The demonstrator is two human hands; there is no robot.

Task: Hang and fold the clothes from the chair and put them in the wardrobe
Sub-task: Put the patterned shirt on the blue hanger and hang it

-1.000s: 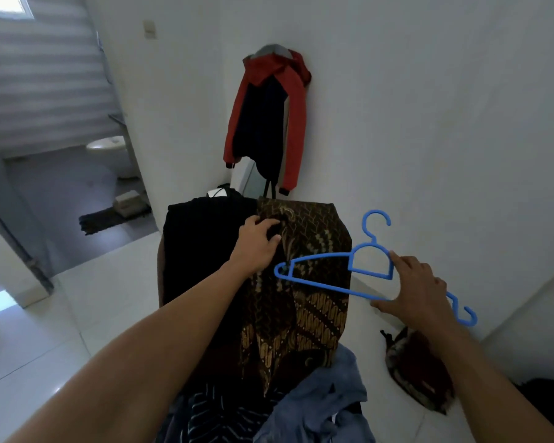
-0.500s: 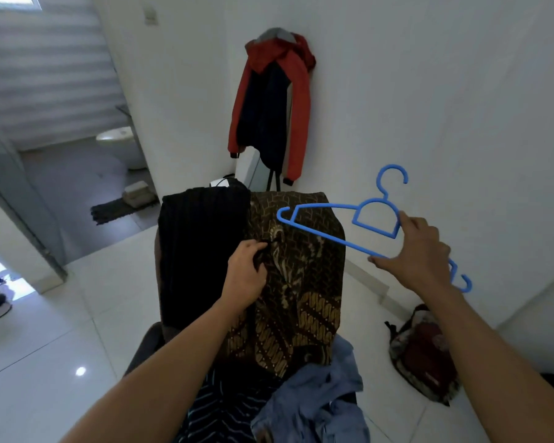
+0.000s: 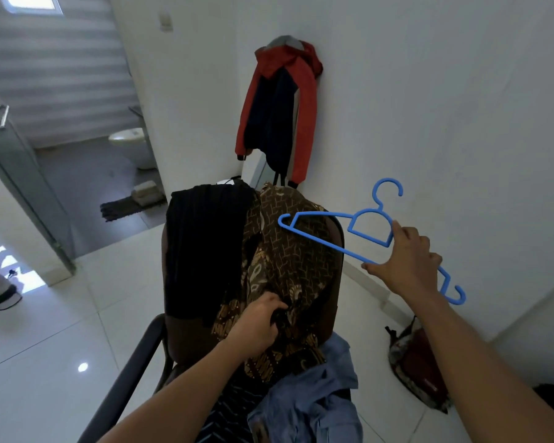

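A plain white wall (image 3: 445, 107) fills the far and right side, and it meets a floor (image 3: 61, 330) of large glossy white tiles that mirror a ceiling light. At the far left a doorway opens onto a grey-floored bathroom with a rounded white toilet (image 3: 131, 145) and a dark shaggy mat (image 3: 125, 207).

In the middle stands the chair (image 3: 183, 334), with a smooth brown back and a curved black armrest on its left. It carries the clothes. A black ribbed garment (image 3: 205, 244) drapes over the left half of the back. Beside it and overlapping it, a brown batik shirt (image 3: 298, 260) with a fine gold pattern hangs over the right half. On the near seat lie a crumpled pale blue shirt (image 3: 317, 401) and a dark striped garment (image 3: 234, 410).

A red and navy hooded jacket (image 3: 279, 113) hangs on the far wall behind the chair. A soft, patterned red bag (image 3: 419, 356) slumps on the floor to the right, against the wall; what it holds cannot be told.

The right hand (image 3: 406, 260) grips a thin blue plastic hanger (image 3: 333, 246) near its middle and holds it tilted in the air over the chair's right edge. The left hand (image 3: 256, 324) clutches a bunch of the batik shirt low on the chair back.
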